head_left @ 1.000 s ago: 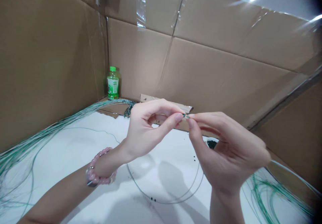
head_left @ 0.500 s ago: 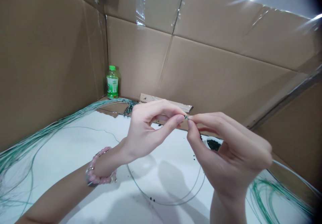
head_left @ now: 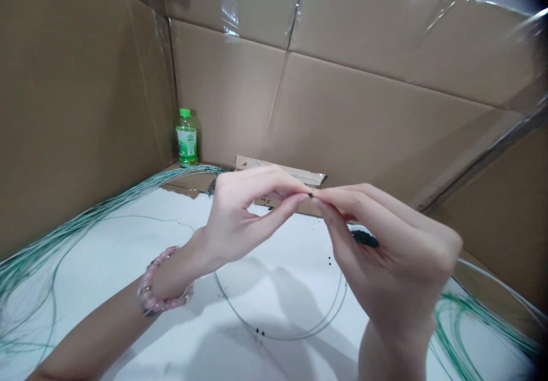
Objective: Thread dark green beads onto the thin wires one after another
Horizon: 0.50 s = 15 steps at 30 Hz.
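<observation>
My left hand, with a pink bead bracelet on its wrist, pinches thumb and forefinger together. Its fingertips meet those of my right hand, which is pinched as well. Between them sits a tiny dark green bead-like piece, too small to make out fully. A thin green cord hangs in a loop below both hands, its ends hidden by them. Two small black beads show at the bottom of the loop. Beyond my right palm, partly covered, is a pile of dark beads in a white dish.
Long bundles of green cord lie along the left side and at the right of the white tabletop. A green bottle stands in the back corner. Cardboard walls enclose the space. Loose beads lie near my right hand.
The fingertips of both hands have drawn closer together around the tiny green piece, covering more of it. The whole view has shifted slightly.
</observation>
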### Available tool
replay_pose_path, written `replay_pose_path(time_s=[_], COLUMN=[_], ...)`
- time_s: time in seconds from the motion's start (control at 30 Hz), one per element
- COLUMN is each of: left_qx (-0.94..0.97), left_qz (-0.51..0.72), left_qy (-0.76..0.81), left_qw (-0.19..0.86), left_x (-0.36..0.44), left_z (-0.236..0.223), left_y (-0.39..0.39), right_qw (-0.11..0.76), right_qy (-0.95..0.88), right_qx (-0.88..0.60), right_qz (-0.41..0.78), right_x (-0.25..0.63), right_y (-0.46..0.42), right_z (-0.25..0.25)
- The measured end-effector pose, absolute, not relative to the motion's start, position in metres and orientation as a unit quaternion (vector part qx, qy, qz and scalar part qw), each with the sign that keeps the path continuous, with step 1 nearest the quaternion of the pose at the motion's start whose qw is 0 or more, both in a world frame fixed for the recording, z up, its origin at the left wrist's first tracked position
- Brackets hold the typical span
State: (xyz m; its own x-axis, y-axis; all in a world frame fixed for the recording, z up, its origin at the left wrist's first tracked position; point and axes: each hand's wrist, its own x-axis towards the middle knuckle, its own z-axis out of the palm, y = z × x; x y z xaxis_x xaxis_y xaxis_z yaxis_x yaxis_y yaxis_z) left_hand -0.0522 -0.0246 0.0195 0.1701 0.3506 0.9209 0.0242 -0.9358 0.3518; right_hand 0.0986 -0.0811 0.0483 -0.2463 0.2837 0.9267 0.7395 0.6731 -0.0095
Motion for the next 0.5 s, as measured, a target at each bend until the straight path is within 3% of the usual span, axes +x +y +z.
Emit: replay_pose_path(time_s=[0.33, 0.5], left_qx=[0.756, 0.755], left_qz=[0.629, 0.629], left_qy=[0.148, 0.161], left_qw=[0.106, 0.09], left_x=[-0.053, -0.052], left_z=[0.022, 0.023], left_y=[-0.021, -0.021], right_qw=[0.571, 0.52], right_qy=[-0.739, -0.756], right_qx=[-0.343, -0.396], right_qz=[-0.099, -0.03], right_x=[0.099, 0.105], right_y=[-0.065, -0.066], right_z=[0.04, 0.045])
